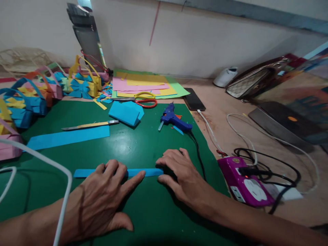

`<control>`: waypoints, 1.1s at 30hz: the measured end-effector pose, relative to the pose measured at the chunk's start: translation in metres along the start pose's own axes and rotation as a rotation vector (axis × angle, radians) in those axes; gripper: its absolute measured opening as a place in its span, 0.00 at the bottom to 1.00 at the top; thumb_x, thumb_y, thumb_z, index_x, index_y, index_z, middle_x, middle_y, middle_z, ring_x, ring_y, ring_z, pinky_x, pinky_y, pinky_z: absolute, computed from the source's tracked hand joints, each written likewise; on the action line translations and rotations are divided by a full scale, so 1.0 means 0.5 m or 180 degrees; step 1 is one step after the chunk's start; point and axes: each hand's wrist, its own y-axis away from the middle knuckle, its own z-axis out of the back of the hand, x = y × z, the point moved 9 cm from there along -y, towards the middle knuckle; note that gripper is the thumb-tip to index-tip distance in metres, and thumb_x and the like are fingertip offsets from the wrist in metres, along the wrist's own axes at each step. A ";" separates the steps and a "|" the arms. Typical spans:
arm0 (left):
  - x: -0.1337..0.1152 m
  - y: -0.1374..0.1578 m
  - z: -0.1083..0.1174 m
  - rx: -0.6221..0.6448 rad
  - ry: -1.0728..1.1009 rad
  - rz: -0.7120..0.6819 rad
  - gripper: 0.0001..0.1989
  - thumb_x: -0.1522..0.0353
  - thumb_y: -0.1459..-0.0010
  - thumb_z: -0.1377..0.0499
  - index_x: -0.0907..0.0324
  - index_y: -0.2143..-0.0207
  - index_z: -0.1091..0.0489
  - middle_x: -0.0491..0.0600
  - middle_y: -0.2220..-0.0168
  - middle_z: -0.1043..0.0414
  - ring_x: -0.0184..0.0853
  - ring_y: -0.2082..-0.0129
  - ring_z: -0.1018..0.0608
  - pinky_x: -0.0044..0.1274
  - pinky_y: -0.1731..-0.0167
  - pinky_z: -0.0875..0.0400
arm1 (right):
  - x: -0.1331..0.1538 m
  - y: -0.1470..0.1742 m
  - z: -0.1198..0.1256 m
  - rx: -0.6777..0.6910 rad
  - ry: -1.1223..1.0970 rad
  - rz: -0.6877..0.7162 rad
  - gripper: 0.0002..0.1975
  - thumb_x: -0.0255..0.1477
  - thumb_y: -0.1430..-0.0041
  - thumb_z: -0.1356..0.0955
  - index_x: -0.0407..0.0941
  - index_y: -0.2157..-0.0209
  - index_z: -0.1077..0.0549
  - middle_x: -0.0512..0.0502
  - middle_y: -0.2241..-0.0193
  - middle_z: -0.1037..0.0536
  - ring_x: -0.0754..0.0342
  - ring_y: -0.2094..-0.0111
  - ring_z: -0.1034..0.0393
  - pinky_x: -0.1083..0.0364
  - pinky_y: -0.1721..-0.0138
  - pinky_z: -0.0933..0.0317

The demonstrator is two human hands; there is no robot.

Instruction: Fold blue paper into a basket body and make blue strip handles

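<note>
A narrow folded strip of blue paper point(151, 172) lies crosswise on the green cutting mat point(143, 212). My left hand point(102, 194) rests flat over it, fingers spread, the index fingertip pressing its lower edge and the thumb off to the side. At the strip's right end is my right hand point(179, 174), its thumb and curled fingers closed about that end, which is partly hidden. Beyond them lie a wider blue strip point(69, 139), a cutter knife point(92, 125), a folded blue paper piece point(125, 112) and a blue glue gun point(174, 119).
Small paper baskets point(83, 87) crowd the left. Scissors point(143, 99) lie before stacked coloured paper point(146, 83). On the right are a phone point(194, 99), a purple power strip point(243, 181) with tangled cords, and a bag point(253, 80). A white cable point(67, 186) arcs over my left forearm.
</note>
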 end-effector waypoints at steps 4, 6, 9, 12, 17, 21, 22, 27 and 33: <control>0.003 0.004 0.012 -0.0068 -0.0178 0.0147 0.36 0.45 0.46 0.53 0.51 0.39 0.49 0.53 0.65 0.33 0.42 0.67 0.33 0.32 0.69 0.38 | 0.000 -0.005 -0.007 0.0062 -0.0039 -0.0177 0.08 0.21 0.49 0.31 0.44 0.68 0.33 0.49 0.67 0.30 0.51 0.61 0.39 0.48 0.54 0.53; 0.012 0.004 0.016 -0.0096 -0.0263 0.0298 0.29 0.54 0.42 0.48 0.51 0.40 0.47 0.51 0.66 0.33 0.41 0.67 0.32 0.30 0.71 0.39 | 0.002 -0.008 -0.013 0.0068 -0.0042 -0.0175 0.08 0.21 0.49 0.30 0.44 0.69 0.33 0.50 0.67 0.31 0.52 0.61 0.39 0.48 0.55 0.54; 0.028 0.001 0.022 -0.0221 -0.0247 0.0419 0.22 0.63 0.40 0.46 0.54 0.43 0.41 0.50 0.68 0.32 0.40 0.69 0.32 0.28 0.72 0.38 | 0.009 -0.016 -0.021 0.0103 -0.0018 -0.0084 0.06 0.22 0.48 0.30 0.44 0.72 0.32 0.50 0.68 0.32 0.53 0.62 0.40 0.48 0.55 0.55; 0.047 -0.005 0.032 -0.0488 0.0014 0.0426 0.13 0.67 0.39 0.47 0.55 0.52 0.33 0.50 0.66 0.31 0.39 0.67 0.32 0.28 0.72 0.38 | 0.016 -0.025 -0.021 0.0095 0.0020 0.0040 0.05 0.23 0.46 0.31 0.43 0.74 0.30 0.50 0.69 0.32 0.53 0.63 0.40 0.49 0.57 0.55; 0.078 -0.017 0.026 -0.0699 0.1053 0.0458 0.10 0.68 0.38 0.50 0.56 0.66 0.30 0.48 0.67 0.33 0.34 0.67 0.31 0.24 0.70 0.37 | 0.014 -0.030 -0.016 0.0037 -0.0042 0.0111 0.07 0.22 0.47 0.31 0.43 0.77 0.30 0.52 0.74 0.33 0.55 0.66 0.41 0.49 0.57 0.56; 0.078 -0.026 0.010 -0.0590 0.1498 0.0444 0.09 0.69 0.39 0.48 0.57 0.70 0.30 0.46 0.68 0.33 0.33 0.68 0.31 0.23 0.70 0.38 | 0.011 -0.031 -0.028 0.0104 0.0008 0.0143 0.08 0.20 0.47 0.33 0.43 0.78 0.31 0.52 0.75 0.34 0.55 0.67 0.42 0.50 0.58 0.57; 0.077 -0.027 0.008 -0.0549 0.1561 0.0455 0.08 0.70 0.39 0.48 0.57 0.70 0.30 0.46 0.69 0.33 0.33 0.68 0.30 0.23 0.70 0.38 | 0.012 -0.031 -0.031 0.0123 0.0066 0.0176 0.08 0.19 0.48 0.33 0.43 0.78 0.31 0.52 0.75 0.34 0.55 0.68 0.42 0.50 0.58 0.57; 0.077 -0.033 -0.001 -0.0318 0.1904 0.0620 0.03 0.71 0.44 0.44 0.57 0.70 0.31 0.45 0.70 0.33 0.33 0.69 0.30 0.24 0.70 0.40 | 0.022 -0.035 -0.048 0.0373 0.0270 0.0292 0.09 0.18 0.48 0.36 0.43 0.79 0.32 0.52 0.77 0.34 0.55 0.69 0.45 0.50 0.59 0.57; 0.067 -0.039 -0.008 -0.0062 0.1912 0.0638 0.05 0.73 0.45 0.45 0.57 0.72 0.32 0.45 0.71 0.34 0.33 0.69 0.30 0.24 0.71 0.41 | 0.022 -0.032 -0.040 0.0411 0.0251 0.0230 0.10 0.21 0.44 0.37 0.43 0.78 0.31 0.51 0.77 0.33 0.55 0.69 0.45 0.49 0.56 0.59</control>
